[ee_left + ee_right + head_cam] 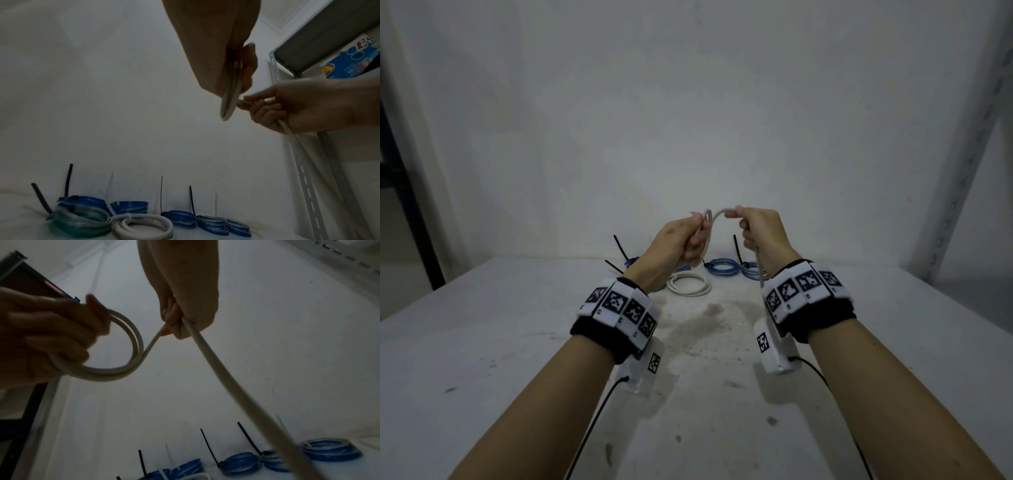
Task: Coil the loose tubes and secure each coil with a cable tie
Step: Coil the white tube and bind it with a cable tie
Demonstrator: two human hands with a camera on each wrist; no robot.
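Both hands are raised above the table, working one white tube (717, 214). My left hand (690, 236) grips the loops of a small coil of it (131, 356), also seen edge-on in the left wrist view (229, 104). My right hand (748, 228) holds the tube just beside that coil, fingers curled round it (174, 324). The loose length (236, 394) runs from the right fist down past the right wrist (760, 277). A finished white coil (689, 283) lies on the table behind the hands.
Several blue coils (180, 218) with black cable ties (192, 200) sticking up line the back of the white table (517, 342) by the wall. A greenish clear coil (80, 222) sits at their left. A metal shelf post (308, 178) stands at the right.
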